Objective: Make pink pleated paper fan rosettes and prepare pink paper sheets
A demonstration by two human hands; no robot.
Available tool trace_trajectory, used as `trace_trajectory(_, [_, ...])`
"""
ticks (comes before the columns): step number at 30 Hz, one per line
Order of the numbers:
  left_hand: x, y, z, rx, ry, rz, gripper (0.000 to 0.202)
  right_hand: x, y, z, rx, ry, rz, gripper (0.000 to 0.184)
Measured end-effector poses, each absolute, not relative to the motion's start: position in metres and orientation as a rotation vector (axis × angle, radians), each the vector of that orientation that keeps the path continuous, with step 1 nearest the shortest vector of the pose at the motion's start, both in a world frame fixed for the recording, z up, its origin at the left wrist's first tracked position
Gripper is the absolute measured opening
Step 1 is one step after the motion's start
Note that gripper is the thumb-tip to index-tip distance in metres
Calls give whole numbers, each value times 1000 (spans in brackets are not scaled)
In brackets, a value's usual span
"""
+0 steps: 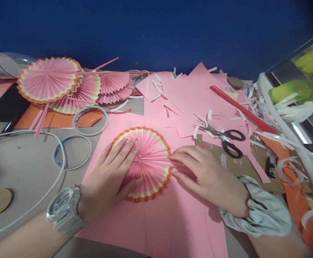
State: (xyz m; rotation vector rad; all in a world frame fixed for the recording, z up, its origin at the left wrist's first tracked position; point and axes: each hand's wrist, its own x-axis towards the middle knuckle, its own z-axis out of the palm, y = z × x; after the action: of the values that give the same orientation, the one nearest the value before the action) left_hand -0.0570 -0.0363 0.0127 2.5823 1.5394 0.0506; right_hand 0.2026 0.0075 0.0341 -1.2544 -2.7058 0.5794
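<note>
A round pleated paper fan (151,150), pink with cream and orange edging, lies on a large pink sheet (159,218). My left hand (110,177) lies flat on its left half, fingers stretched out and pressing it down. A silver watch (63,209) is on that wrist. My right hand (202,172) rests at the fan's right edge, its fingertips together and pressing on the pleats where the fan closes. A grey scrunchie (261,209) sits on the right wrist.
Several finished pleated fans (49,79) lie at the back left by tape rolls (90,120) and a white cable (51,186). Black-handled scissors (227,138), a red strip (242,109), pink sheets and paper scraps crowd the right. A blue wall stands behind.
</note>
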Motion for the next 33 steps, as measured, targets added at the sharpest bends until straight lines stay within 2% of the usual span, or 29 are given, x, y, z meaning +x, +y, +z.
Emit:
trace_trajectory(8, [-56,-33,18,2499,1610,153,52,205,12,27,-1278,-2637,578,10])
trace_trajectory(22, [-62,-26,26,2335,1628,643,41,213,4,26,-1129,-2548,188,8])
trace_trajectory(28, [-64,-29,24,2116,1708,814,46,213,4,30,-1132,-2431,195,10])
trace_trajectory(33, [-64,-29,16,1903,1624,1286,57,217,4,31,-1113,-2352,225,11])
